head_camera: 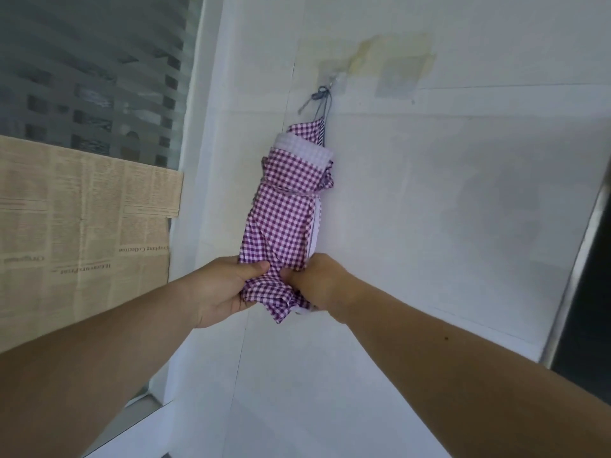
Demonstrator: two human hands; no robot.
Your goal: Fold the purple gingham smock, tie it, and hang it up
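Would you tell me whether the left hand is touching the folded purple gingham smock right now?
Touching. The head view shows the left hand with its fingers and thumb curled around the bottom end of the smock.

Two bare forearms, no sleeves visible. The left hand (pixel 220 285) and right hand (pixel 317 280) wear no gloves. A small dark mole marks the right forearm (pixel 447 338).

Bare wall (pixel 446 193) lies open right of the smock (pixel 284 209); newspaper-covered window (pixel 82 226) apparently crowds the left.

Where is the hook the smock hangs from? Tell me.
In the head view, the small clear hook is on the white wall, upper centre, directly above the purple gingham smock and left of yellowish tape residue.
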